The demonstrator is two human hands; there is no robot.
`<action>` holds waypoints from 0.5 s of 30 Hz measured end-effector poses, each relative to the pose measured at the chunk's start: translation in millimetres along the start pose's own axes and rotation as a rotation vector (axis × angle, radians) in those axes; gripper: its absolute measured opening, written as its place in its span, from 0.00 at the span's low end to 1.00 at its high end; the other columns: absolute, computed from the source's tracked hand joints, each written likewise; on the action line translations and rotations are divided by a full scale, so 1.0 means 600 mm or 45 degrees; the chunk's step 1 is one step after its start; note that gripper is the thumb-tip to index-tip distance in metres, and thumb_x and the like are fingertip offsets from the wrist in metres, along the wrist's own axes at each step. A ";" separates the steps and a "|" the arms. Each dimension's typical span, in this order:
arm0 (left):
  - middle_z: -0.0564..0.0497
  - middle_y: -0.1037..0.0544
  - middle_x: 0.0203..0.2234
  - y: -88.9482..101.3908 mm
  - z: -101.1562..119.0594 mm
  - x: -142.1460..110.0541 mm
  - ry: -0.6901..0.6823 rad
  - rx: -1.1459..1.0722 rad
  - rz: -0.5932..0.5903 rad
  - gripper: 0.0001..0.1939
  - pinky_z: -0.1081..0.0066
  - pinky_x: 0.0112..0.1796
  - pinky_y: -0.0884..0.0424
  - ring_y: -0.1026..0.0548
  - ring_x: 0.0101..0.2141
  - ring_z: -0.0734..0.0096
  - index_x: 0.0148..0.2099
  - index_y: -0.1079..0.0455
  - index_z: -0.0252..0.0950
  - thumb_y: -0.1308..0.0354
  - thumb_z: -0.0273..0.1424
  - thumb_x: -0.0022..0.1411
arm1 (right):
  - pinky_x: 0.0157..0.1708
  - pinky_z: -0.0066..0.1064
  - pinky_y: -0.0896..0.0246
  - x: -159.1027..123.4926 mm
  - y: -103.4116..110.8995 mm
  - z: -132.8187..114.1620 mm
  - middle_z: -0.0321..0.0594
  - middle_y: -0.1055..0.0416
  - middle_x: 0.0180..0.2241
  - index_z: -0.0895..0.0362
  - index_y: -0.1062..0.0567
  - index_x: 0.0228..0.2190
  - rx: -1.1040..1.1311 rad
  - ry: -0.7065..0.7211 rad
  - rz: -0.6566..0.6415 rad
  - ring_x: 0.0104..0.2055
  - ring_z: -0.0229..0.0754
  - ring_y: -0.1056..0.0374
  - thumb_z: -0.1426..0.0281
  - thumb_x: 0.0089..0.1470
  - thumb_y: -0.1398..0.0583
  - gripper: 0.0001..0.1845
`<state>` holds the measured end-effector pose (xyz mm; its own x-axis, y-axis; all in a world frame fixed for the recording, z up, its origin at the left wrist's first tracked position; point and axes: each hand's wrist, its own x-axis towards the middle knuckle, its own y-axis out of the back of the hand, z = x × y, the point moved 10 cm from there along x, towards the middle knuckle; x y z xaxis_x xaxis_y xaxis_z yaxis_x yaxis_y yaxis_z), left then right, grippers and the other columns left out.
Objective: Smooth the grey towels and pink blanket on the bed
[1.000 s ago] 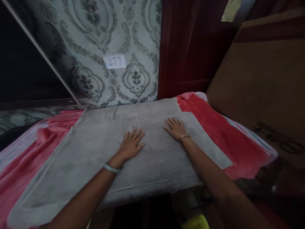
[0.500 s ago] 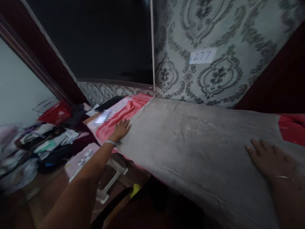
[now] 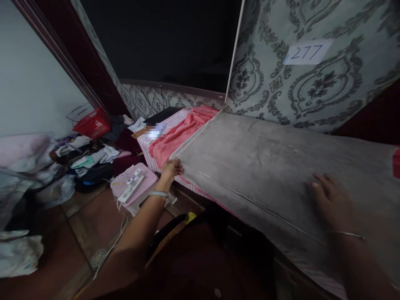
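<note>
At four o'clock the right hand point(image 3: 334, 204) is blurry, at ten little squares hide a bright thing point(image 3: 155, 131), and at three the edge cuts off red cloth point(image 3: 396, 163)

Pale bangle point(image 3: 158, 193) — thin bracelet point(image 3: 350, 234)

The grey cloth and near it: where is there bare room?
The grey cloth is bare between the left hand and right hand, and back to the patterned wall. Crowded: the pink cover, under a power strip.
</note>
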<state>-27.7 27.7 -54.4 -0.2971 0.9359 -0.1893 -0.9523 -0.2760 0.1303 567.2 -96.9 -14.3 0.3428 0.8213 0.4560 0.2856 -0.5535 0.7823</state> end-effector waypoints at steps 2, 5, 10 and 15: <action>0.53 0.30 0.16 0.001 -0.003 -0.007 0.024 -0.051 0.015 0.21 0.72 0.21 0.31 0.30 0.16 0.72 0.31 0.33 0.36 0.35 0.48 0.51 | 0.63 0.51 0.42 -0.023 -0.008 -0.017 0.59 0.30 0.57 0.60 0.23 0.51 0.066 -0.009 -0.003 0.61 0.59 0.35 0.49 0.59 0.55 0.37; 0.55 0.32 0.12 0.005 0.007 -0.008 0.012 -0.054 0.057 0.19 0.76 0.17 0.37 0.34 0.13 0.74 0.28 0.33 0.36 0.32 0.44 0.49 | 0.61 0.50 0.39 -0.035 -0.024 -0.012 0.57 0.26 0.53 0.58 0.21 0.45 0.104 -0.030 -0.021 0.58 0.58 0.31 0.50 0.58 0.54 0.33; 0.56 0.36 0.08 0.004 0.039 0.008 -0.052 -0.001 0.097 0.15 0.77 0.13 0.49 0.42 0.11 0.79 0.21 0.36 0.37 0.33 0.35 0.49 | 0.61 0.50 0.39 -0.028 -0.031 -0.010 0.54 0.24 0.51 0.57 0.19 0.42 0.082 -0.001 0.017 0.55 0.55 0.30 0.55 0.59 0.51 0.27; 0.57 0.35 0.11 -0.021 0.088 0.027 -0.149 -0.049 0.085 0.10 0.77 0.16 0.42 0.38 0.13 0.78 0.23 0.36 0.37 0.39 0.31 0.53 | 0.59 0.51 0.37 -0.024 -0.032 -0.026 0.51 0.24 0.50 0.57 0.19 0.43 0.070 0.027 0.046 0.54 0.52 0.30 0.59 0.61 0.50 0.24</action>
<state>-17.2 58.0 -8.0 -0.3518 0.9337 -0.0663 -0.9334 -0.3445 0.1008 542.9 -96.2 -29.2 0.3346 0.8033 0.4927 0.3221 -0.5888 0.7413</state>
